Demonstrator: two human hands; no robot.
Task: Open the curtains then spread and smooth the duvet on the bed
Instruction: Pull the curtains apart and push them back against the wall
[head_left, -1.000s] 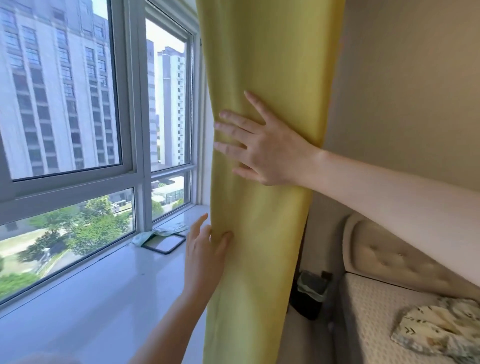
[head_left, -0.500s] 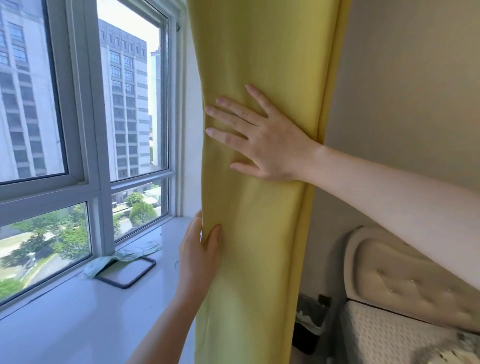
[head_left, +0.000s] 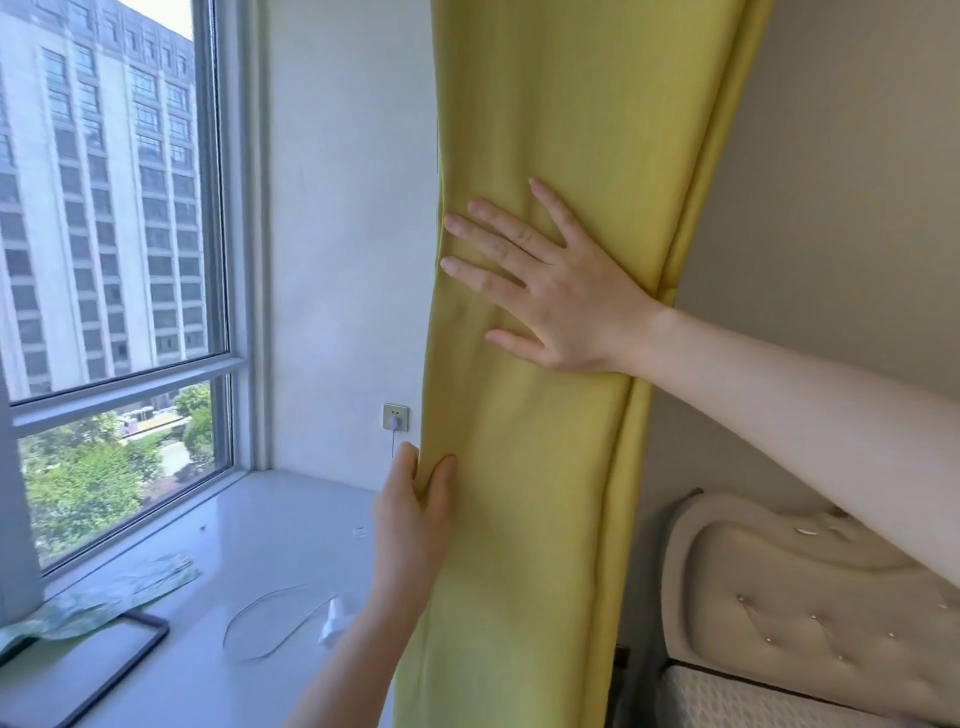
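While the right hand (head_left: 563, 306) presses flat with spread fingers on the yellow curtain (head_left: 545, 130), the left hand (head_left: 413, 512) below pinches its edge

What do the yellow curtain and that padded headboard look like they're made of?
The yellow curtain looks like a thick, matte woven cloth: it hangs in soft heavy folds, shows no shine, and has a stitched hem. The headboard seems to be padded leather or faux leather, cream and slightly glossy, with button tufting; which of the two cannot be told.
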